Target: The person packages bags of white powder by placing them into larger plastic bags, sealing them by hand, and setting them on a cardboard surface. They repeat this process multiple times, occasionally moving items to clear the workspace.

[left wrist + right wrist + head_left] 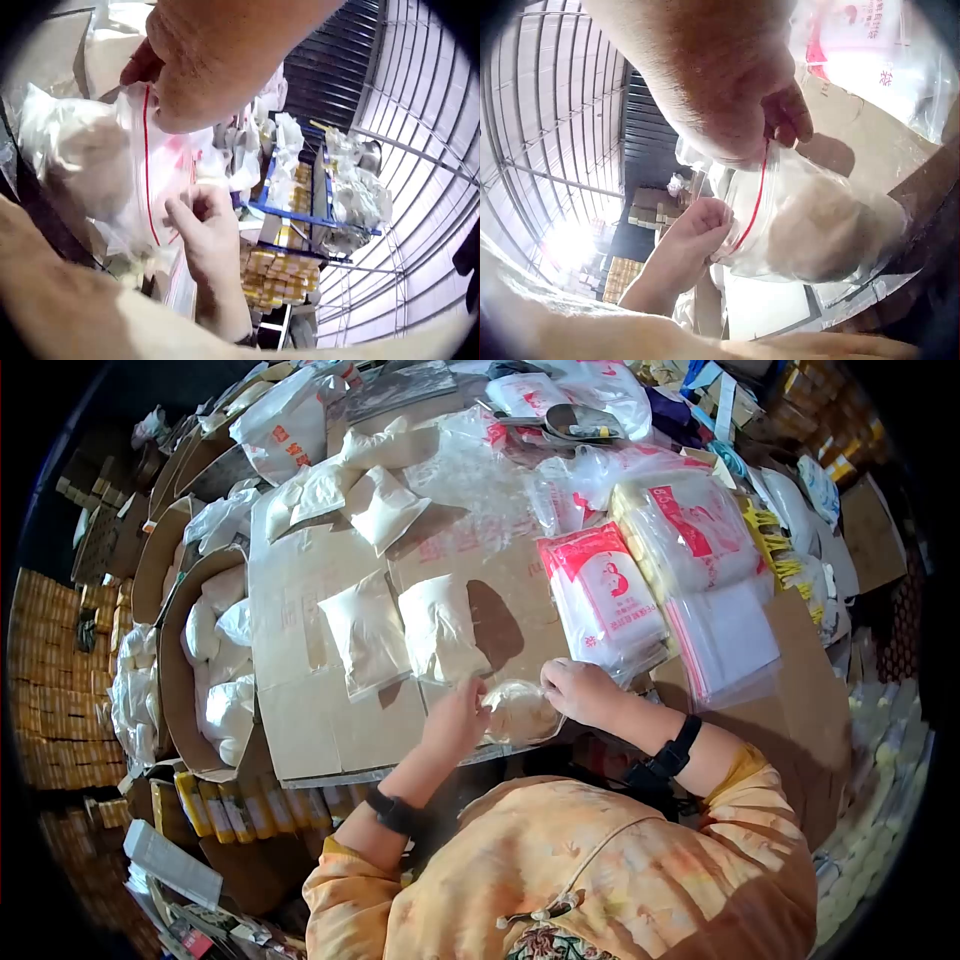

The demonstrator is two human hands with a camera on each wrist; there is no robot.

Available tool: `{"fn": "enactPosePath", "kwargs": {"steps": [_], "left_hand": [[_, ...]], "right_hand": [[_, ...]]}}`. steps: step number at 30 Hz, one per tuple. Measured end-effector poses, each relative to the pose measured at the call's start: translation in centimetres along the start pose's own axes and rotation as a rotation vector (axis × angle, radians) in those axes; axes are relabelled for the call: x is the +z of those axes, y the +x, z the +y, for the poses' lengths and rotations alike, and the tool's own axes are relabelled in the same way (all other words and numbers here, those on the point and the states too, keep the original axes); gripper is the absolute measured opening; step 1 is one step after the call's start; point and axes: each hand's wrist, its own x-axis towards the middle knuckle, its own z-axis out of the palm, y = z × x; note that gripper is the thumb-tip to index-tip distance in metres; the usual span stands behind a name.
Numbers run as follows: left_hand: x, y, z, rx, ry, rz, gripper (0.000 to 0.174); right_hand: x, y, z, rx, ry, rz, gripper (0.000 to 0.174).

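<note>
A clear zip bag (522, 712) with a lump of pale powder in it lies at the near edge of the cardboard-covered table. My left hand (457, 718) pinches one end of its mouth, and my right hand (582, 692) pinches the other end. A red zip line (756, 206) runs between the two hands in the right wrist view. In the left wrist view the powder-filled part of the bag (82, 146) hangs to the left of the zip. Two filled bags, one (365, 632) beside another (440, 628), lie flat just beyond my hands.
Several more filled bags (385, 508) lie at the far left of the cardboard (310, 575). Packs of red-printed bags (605, 595) are stacked on the right, with plain clear bags (725, 640) nearer. Open cartons (180, 705) of white bags stand along the left. A dark pan (580, 422) lies at the back.
</note>
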Motion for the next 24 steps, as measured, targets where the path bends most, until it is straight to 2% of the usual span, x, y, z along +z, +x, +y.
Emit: {"fn": "enactPosePath", "kwargs": {"steps": [3,7,10,12,13,15,16,17,19,20,23,24], "left_hand": [[-0.3,1.0,-1.4,0.001,0.120,-0.021,0.016],[-1.0,-0.4,0.5,0.151,0.266,0.050,0.010],[-0.6,-0.8,0.3,0.184,0.114,0.059,0.008],[-0.9,-0.8,-0.7,0.056,-0.074,0.107,0.008],[-1.5,-0.9,-1.3,-0.010,-0.166,0.130,0.009],[-2.4,-0.8,-2.5,0.020,-0.249,0.199,0.010],[-2.3,-0.8,-2.7,0.029,-0.286,0.209,0.010],[-2.3,-0.6,-2.9,0.039,-0.324,0.220,0.011],[-2.2,0.1,-2.6,-0.087,-0.475,0.091,0.012],[-2.1,0.5,-2.3,-0.150,-0.550,0.027,0.013],[-2.2,1.5,-1.3,-0.154,-0.421,-0.187,0.015],[-2.5,1.8,-0.4,-0.120,-0.313,-0.203,0.014]], "right_hand": [[0.3,0.0,0.4,-0.045,-0.072,0.087,0.005],[-0.9,-0.2,1.2,-0.041,0.015,0.183,0.005],[-1.2,-0.5,1.5,-0.036,0.059,0.173,0.007],[-1.3,-1.1,2.2,-0.030,0.061,0.180,0.010],[-1.6,-1.4,2.5,0.020,0.136,0.169,0.012],[-2.1,-1.7,2.8,0.113,0.286,0.141,0.019],[-2.5,-1.7,2.4,0.167,0.356,0.082,0.033],[-2.1,-1.6,2.5,0.181,0.378,0.062,0.034],[-1.0,-1.1,2.9,0.207,0.420,0.023,0.036],[-0.6,-0.7,3.0,0.189,0.335,0.005,0.036],[-0.5,0.8,1.6,0.047,0.150,0.012,0.034],[-0.8,1.3,0.4,0.019,0.143,0.029,0.027]]}}
